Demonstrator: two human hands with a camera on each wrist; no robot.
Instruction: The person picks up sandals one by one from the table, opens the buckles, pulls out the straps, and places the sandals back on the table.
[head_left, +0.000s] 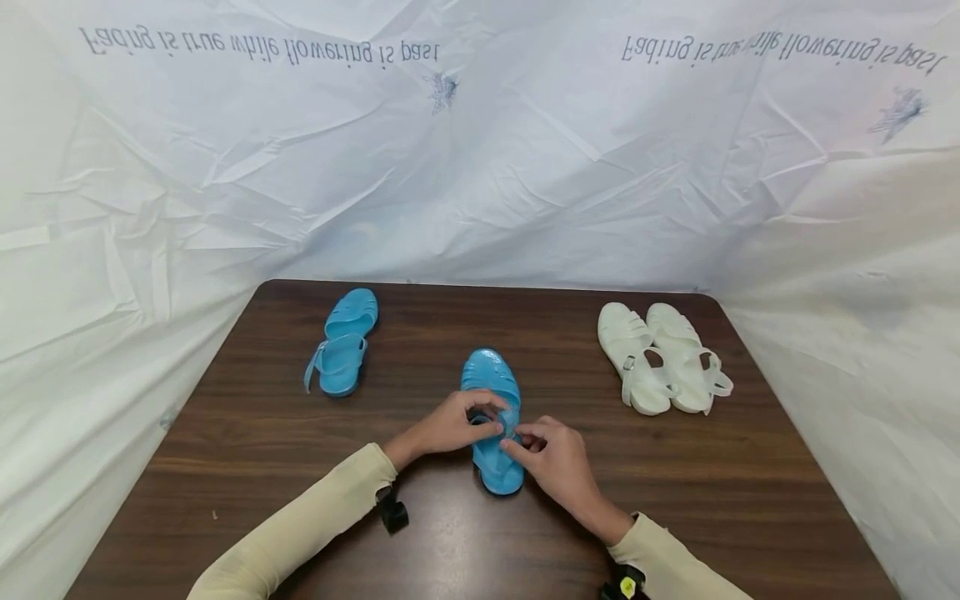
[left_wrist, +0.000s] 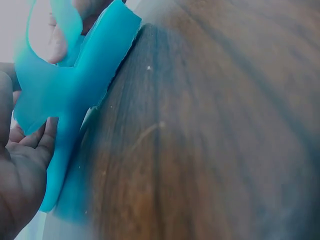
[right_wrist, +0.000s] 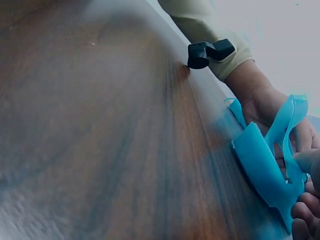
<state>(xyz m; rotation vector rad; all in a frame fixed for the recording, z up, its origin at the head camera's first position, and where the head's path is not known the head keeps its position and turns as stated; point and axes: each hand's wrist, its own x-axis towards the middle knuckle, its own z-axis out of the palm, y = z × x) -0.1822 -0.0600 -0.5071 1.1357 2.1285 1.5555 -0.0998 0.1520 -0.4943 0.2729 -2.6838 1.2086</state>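
A blue sandal [head_left: 487, 369] lies at the middle of the table, toe pointing away. My left hand [head_left: 456, 422] holds its strap [head_left: 508, 418] from the left, thumb and fingers bent round it. From the right, my right hand [head_left: 558, 465] pinches the strap close to the left fingertips. In the left wrist view the left hand [left_wrist: 24, 182] is against the side of the sandal [left_wrist: 95, 62]. The right wrist view has the right hand [right_wrist: 309, 200] at the raised strap [right_wrist: 289, 117], above the sandal's heel part [right_wrist: 260, 160]; the fingertips are partly hidden.
Another blue sandal [head_left: 342, 365] lies at the back left of the brown table [head_left: 420, 333], its strap hanging outward. Two white sandals [head_left: 621, 329] lie side by side at the back right. White sheeting [head_left: 487, 192] hangs behind and beside the table.
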